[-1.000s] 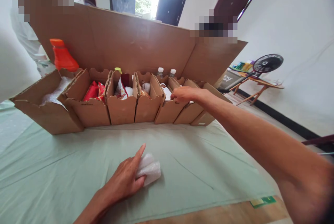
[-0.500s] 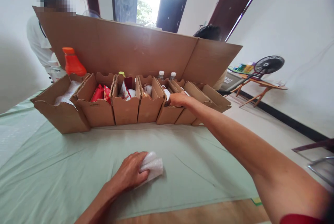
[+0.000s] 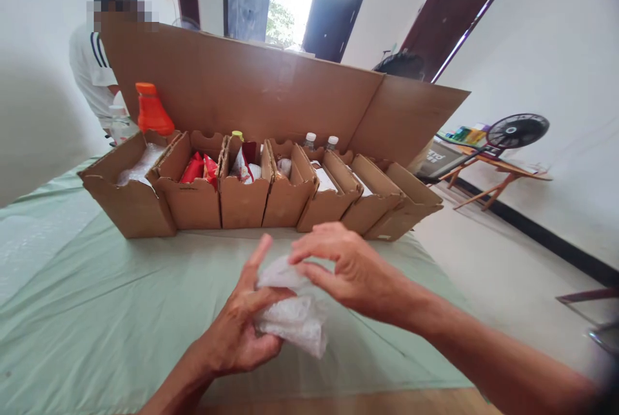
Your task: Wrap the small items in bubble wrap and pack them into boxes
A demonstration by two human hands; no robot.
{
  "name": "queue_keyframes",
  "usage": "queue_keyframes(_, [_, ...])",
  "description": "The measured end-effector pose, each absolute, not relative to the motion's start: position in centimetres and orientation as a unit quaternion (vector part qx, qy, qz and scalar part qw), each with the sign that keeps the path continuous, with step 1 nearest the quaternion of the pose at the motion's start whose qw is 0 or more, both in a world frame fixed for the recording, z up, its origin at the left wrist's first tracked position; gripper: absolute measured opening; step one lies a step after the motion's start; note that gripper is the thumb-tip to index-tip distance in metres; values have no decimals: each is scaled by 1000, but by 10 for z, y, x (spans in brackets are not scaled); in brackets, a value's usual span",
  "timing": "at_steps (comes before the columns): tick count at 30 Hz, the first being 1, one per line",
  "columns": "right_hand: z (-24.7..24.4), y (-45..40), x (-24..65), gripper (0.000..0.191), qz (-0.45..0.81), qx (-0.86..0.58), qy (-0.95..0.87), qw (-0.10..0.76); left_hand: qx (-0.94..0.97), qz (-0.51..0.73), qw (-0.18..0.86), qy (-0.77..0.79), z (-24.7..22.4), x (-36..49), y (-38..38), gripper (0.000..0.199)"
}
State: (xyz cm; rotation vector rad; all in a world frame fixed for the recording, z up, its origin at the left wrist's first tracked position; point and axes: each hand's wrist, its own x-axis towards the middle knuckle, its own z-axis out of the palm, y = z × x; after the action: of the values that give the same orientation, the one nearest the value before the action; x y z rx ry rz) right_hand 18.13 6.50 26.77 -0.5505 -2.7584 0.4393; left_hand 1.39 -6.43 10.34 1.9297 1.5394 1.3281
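Observation:
My left hand (image 3: 249,318) holds a crumpled, folded piece of clear bubble wrap (image 3: 294,325) just above the green cloth, its index finger stretched out and its thumb underneath. My right hand (image 3: 343,267) is at the upper edge of the wrap, with the thumb and fingertips closed on a loose flap. Whether anything lies inside the folds cannot be made out. Beyond both hands stands a row of open cardboard bins (image 3: 244,202). One bin holds red packets (image 3: 193,168), and another holds a white card or paper (image 3: 325,178).
A tall cardboard panel (image 3: 242,80) rises behind the bins, with an orange-capped bottle (image 3: 152,112) in front of it. Another person (image 3: 91,73) is at the far left. On the right, a black fan (image 3: 517,131) stands by a small wooden table (image 3: 498,167).
My right hand has come back from a bin on the right to the bubble wrap. My left hand has shifted slightly right with the wrap, its index finger now extended.

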Motion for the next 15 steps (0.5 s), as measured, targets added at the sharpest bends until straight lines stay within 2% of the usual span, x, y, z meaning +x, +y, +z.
queue_keyframes(2, [267, 77, 165, 19, 196, -198, -952, 125, 659, 462, 223, 550, 100, 9, -59, 51])
queue_keyframes(4, [282, 116, 140, 25, 112, -266, -948, 135, 643, 427, 251, 585, 93, 3, -51, 68])
queue_keyframes(5, [292, 141, 124, 29, 25, -307, -941, 141, 638, 402, 256, 606, 89, 1, -48, 81])
queue_keyframes(7, [306, 195, 89, 39, -144, -369, -918, 39, 634, 355, 258, 637, 80, -1, -43, 104])
queue_keyframes(9, [306, 243, 53, 37, -178, -371, -911, -31, 636, 330, 250, 652, 69, -2, -41, 114])
queue_keyframes(13, [268, 297, -1, 26, -184, -331, -919, -107, 619, 311, 228, 685, 53, 2, -37, 114])
queue_keyframes(15, [246, 307, -16, 31, -172, -301, -930, -124, 620, 283, 226, 696, 52, 2, -34, 97])
